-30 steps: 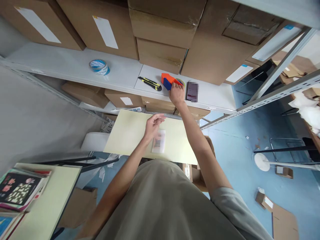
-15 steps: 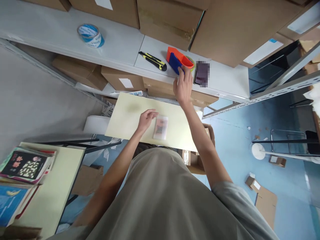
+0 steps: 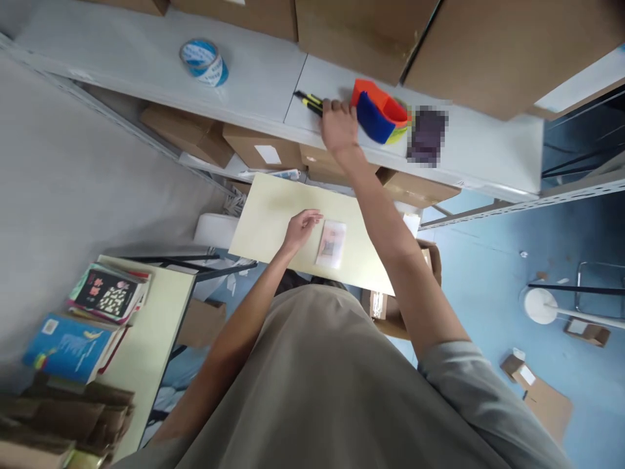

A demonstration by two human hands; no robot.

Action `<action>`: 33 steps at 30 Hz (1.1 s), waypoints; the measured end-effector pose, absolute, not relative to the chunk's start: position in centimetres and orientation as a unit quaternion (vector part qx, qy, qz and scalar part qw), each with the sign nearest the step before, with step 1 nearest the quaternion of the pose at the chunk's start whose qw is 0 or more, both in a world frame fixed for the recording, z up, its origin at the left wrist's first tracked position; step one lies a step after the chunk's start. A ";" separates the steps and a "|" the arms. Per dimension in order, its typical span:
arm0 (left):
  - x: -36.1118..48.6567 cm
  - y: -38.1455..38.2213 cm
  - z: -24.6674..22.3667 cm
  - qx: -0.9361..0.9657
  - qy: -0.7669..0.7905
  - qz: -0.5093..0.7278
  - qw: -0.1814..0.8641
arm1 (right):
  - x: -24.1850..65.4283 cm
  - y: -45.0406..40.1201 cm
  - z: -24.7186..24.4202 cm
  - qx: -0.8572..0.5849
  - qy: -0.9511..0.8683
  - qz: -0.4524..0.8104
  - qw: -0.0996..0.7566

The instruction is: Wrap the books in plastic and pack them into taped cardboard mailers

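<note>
On the grey shelf, my right hand [image 3: 340,127] has its fingers closed over the handle end of a yellow and black utility knife [image 3: 308,101], whose tip still shows to the left. Just right of that hand stands an orange and blue tape dispenser [image 3: 378,116], apart from the fingers. Lower down, my left hand [image 3: 301,229] hovers over a pale yellow table [image 3: 266,215], fingers loosely stretched and holding nothing. Beside its fingertips lies a flat clear packet [image 3: 332,244] with a pinkish print inside.
A blue and white tape roll [image 3: 205,63] sits on the shelf at left, and a blurred-out dark phone-like object [image 3: 428,135] at right. Cardboard boxes [image 3: 361,39] line the shelf's back. Books [image 3: 105,293] are stacked on a side table. An open carton [image 3: 390,319] stands by my right side.
My right hand has left the tape dispenser and moved left onto the utility knife. My left hand stays by the packet. The whole view has shifted slightly.
</note>
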State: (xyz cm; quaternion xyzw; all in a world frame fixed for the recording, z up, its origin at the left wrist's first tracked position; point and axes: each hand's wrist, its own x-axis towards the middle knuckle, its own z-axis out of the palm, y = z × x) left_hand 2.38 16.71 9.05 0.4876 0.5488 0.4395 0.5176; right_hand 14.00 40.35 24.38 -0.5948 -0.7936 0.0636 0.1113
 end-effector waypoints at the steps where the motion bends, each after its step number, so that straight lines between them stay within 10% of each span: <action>1: 1.7 16.4 8.1 0.482 0.559 0.433 0.517 | 13.9 40.4 24.0 -0.600 -0.789 0.057 0.114; 8: -0.5 11.8 -3.3 0.397 0.670 0.301 0.550 | 18.8 28.3 16.7 -0.579 -0.759 0.086 0.287; 13: 2.9 11.1 -7.9 0.470 0.670 0.235 0.525 | 21.8 15.2 7.3 -0.640 -0.693 0.271 0.192; 33: -0.8 20.8 -6.6 0.806 0.452 0.012 0.383 | 18.9 14.8 -1.5 -0.692 -0.616 0.375 0.039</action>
